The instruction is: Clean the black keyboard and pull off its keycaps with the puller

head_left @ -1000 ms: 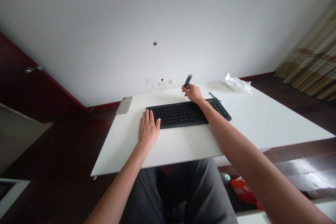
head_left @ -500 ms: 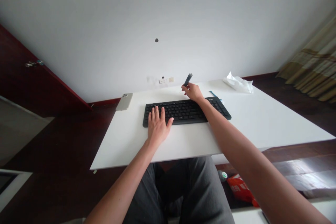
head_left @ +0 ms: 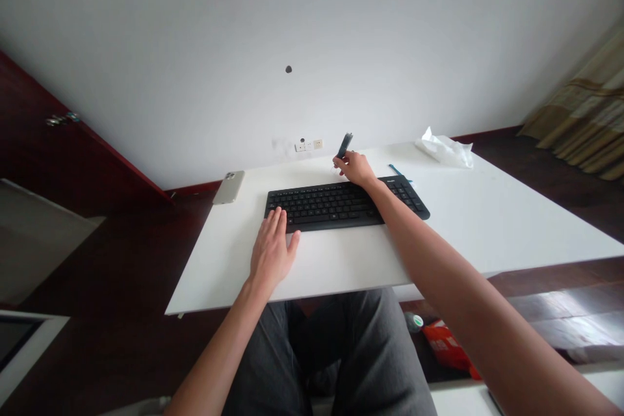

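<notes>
A black wireless keyboard [head_left: 324, 207] lies on the white table [head_left: 209, 273]. My left hand [head_left: 272, 250] rests flat with its fingers spread, the fingertips on the keyboard's front left keys. My right hand [head_left: 355, 169] sits at the keyboard's far edge, pinching a small dark oblong object [head_left: 345, 145] upright between its fingers. I cannot tell exactly what that object is. The hand's heel is just above the keyboard's right end.
A pale smartphone [head_left: 228, 187] lies at the table's far left. A crumpled white tissue or plastic sheet [head_left: 446, 149] and a thin blue pen [head_left: 400, 173] lie far right. Wall sockets [head_left: 308, 145] sit behind the table. An orange bag [head_left: 446, 346] lies on the floor.
My left hand has slid leftward and toward me, from the middle keys to the keyboard's front left edge. My right hand still holds the dark object, shifted slightly left.
</notes>
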A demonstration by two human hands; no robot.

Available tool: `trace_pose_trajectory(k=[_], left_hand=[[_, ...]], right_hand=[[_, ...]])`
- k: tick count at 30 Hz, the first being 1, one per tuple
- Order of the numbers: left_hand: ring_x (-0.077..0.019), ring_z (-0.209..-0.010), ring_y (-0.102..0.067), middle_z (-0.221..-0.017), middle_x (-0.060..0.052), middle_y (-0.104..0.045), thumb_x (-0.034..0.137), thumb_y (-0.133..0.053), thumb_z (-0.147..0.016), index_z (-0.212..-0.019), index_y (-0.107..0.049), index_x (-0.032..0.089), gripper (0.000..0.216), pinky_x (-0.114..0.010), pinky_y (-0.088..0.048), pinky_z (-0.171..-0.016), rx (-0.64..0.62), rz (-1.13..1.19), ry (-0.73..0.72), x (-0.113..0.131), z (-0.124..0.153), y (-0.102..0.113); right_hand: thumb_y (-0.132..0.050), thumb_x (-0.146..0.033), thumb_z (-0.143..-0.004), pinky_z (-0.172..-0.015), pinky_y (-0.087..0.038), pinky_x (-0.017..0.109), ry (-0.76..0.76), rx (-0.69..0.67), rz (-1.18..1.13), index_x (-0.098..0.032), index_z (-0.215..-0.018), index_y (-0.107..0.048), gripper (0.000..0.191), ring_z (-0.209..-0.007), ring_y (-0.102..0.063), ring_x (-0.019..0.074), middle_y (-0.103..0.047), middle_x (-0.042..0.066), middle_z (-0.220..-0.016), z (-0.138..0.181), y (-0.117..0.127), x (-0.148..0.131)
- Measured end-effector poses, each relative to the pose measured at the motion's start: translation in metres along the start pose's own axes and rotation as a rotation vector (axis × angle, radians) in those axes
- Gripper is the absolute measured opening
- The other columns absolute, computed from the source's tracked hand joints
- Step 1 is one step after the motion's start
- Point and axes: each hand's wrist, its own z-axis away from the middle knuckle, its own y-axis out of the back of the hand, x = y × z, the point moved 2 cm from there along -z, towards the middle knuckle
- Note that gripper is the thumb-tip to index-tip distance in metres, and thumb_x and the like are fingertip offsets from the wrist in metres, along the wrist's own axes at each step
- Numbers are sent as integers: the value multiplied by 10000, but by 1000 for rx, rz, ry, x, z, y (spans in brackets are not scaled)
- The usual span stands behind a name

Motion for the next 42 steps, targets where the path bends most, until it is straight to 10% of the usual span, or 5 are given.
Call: trace_pose_trajectory(k=[28,35,42], left_hand=[[-386,-1253,-518,-1415,-189,-562,448,-703,-826,-1308,-584,148,580,-538,-432,-1061,30,-21,-96,19,-31,11],[-279,-1192,-577,-1262,-96,-654,415,-477,-1016,-1243,-634,223,337,-472,-432,-1086,34,197,-151,-32,-60,7],[-194,-876,-633,-1128,-80,-659,278,-538,-925,-1107,-670,200,239,-371,-532,-923,152,376,171,-80,-83,-9]], right_hand=[[-608,-348,-943,-736,-513,281,-9,-16,10,-170,-877,-705,213,-621,-707,160,-798,47,-848,0,-2,3],[-606,-347,-941,-773,-521,281,-8,18,26,-175,-904,-714,207,-749,-738,194,-792,65,-823,-3,-4,4],[-610,-333,-936,-827,-550,299,-16,37,-36,-169,-967,-728,204,-809,-754,203,-790,68,-834,-2,-6,-2]])
